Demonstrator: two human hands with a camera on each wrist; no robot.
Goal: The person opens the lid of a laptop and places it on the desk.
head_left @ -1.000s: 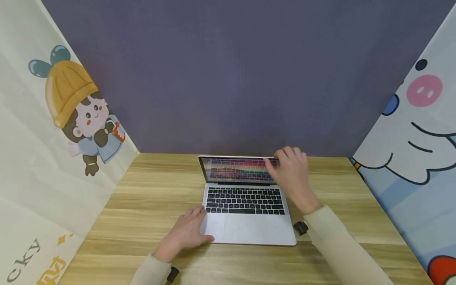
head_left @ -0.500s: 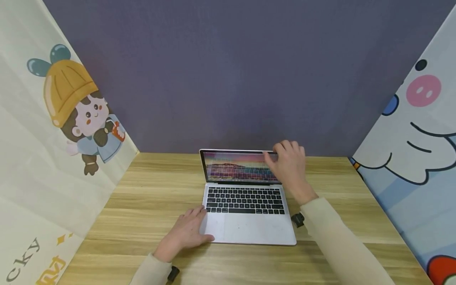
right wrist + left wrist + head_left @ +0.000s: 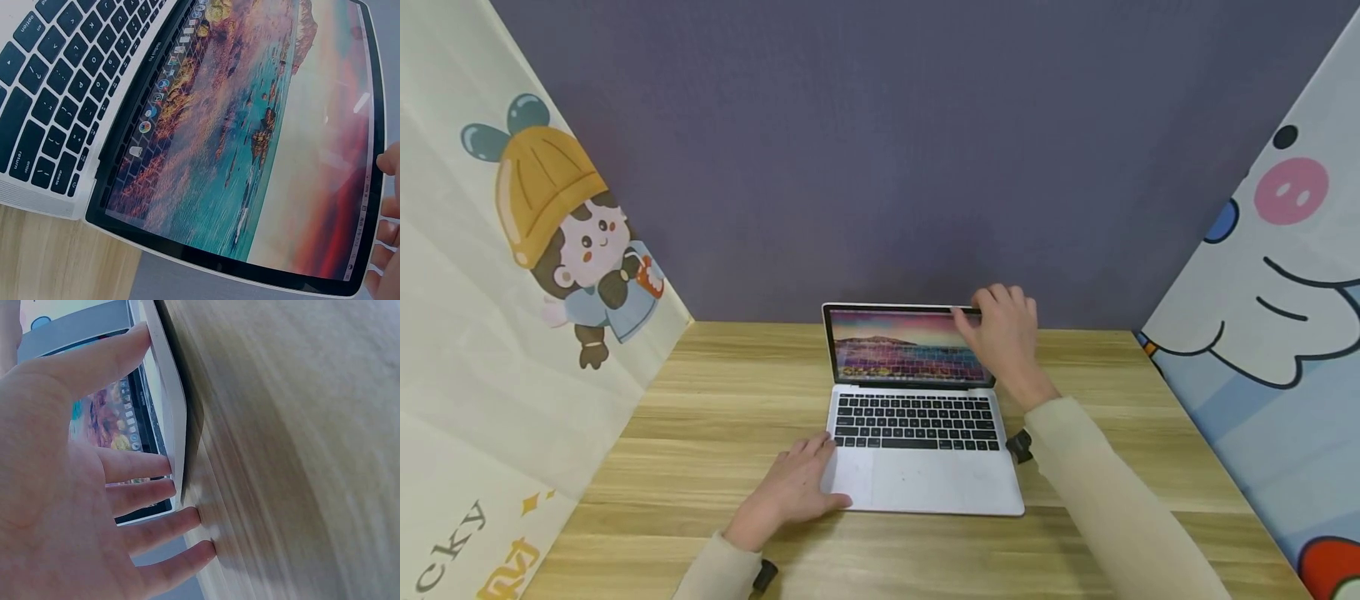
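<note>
A silver laptop (image 3: 925, 479) with black keys lies on the wooden table, its lid raised. On its lit screen (image 3: 250, 137) is a coastal picture with a row of icons. My right hand (image 3: 1006, 337) holds the lid's top edge near the right corner, thumb at the front and fingers behind; only the fingertips (image 3: 389, 215) show in the right wrist view. At the base's front left corner rests my left hand (image 3: 793, 487). In the left wrist view its thumb (image 3: 119, 353) and two fingers touch the base's edge, while the other fingers reach past it to the table.
The wooden table (image 3: 700, 433) spreads around the laptop. A dark grey-purple wall (image 3: 880, 158) rises close behind the lid. Printed cartoon panels stand at the left (image 3: 475, 333) and right (image 3: 1262, 433). A black wrist strap piece (image 3: 1019, 447) hangs under the right sleeve.
The laptop lid has tilted further back, so more of the screen shows. My right hand has moved up and slightly left with its top edge. The left hand has stayed put.
</note>
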